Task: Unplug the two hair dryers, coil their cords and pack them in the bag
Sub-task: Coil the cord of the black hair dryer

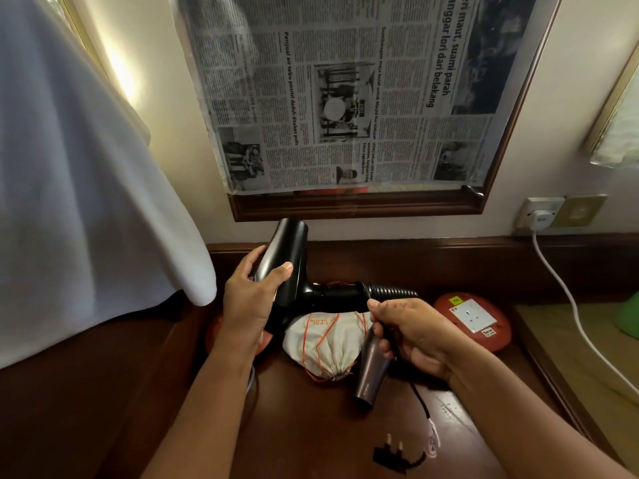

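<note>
In the head view, the left hand [254, 299] is wrapped around the barrel of the black hair dryer [294, 271], holding it just above the tabletop [345, 426] with the barrel pointing up and away toward the far wall. Its handle runs out to the right, ending in a ribbed cord sleeve [394, 292]. The right hand [411, 335] is closed around the cord just below that sleeve and also seems to pinch a dark tapered nozzle [371, 368], which hangs down toward the near edge. So the dryer's long axis lies left to right between the two hands, and the cord [420, 399] trails from the right hand toward the near right, where its plug [389, 454] lies free on the wood, pins up. The right hand is plainly the nearer one for gathering that cord into loops. The white drawstring bag [325, 344], cinched shut and bulging, rests directly beneath the handle, between the two hands. A white plug [541, 219] sits in the wall socket far right; whether it belongs to the second dryer I cannot tell.
</note>
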### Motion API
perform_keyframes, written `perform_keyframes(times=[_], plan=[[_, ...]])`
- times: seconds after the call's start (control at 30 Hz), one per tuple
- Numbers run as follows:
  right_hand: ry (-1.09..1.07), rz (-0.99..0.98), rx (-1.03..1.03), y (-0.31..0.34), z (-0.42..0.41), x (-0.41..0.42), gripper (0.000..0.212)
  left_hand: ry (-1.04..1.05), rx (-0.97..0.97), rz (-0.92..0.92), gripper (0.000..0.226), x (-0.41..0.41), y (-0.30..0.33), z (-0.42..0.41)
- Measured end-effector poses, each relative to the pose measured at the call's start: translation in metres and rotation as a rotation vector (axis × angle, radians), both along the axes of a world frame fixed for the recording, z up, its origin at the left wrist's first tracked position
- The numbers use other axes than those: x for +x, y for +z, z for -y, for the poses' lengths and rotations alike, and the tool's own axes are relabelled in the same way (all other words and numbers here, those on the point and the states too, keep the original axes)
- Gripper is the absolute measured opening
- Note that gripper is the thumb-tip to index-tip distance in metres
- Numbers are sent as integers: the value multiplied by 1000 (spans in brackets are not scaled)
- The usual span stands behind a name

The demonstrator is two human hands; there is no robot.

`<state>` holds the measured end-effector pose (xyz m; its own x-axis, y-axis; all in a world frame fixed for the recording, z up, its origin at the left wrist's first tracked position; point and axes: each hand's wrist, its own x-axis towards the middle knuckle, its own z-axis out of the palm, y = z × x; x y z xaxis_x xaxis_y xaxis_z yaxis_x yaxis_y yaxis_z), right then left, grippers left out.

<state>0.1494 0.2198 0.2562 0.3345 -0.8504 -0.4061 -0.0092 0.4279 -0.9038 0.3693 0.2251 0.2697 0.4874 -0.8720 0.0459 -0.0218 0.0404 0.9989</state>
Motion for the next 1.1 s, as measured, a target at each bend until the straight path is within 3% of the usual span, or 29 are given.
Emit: perform_keyframes(times=[0.17,0.27,0.33,0.67,0.8,1.1], plan=[[69,195,119,-17,-7,1,45,-3,-23,-107,51,-6,5,-3],[76,421,79,-27,-11,0,32,-3,-29,-175,50,-11,9,-5],[77,470,19,-29,-12,-2,25,6,-34,-210,49,-12,9,-5],[-47,90,-204,-37,-24,11,29,24,-4,-254,46,-12,-2,-8],[-61,-95,-263,-42,-22,12,47,5,51,-365,48,-6,2,-11],[24,256,-190,-54,-10,-4,25,-153,100,-473,45,10,5,-14]])
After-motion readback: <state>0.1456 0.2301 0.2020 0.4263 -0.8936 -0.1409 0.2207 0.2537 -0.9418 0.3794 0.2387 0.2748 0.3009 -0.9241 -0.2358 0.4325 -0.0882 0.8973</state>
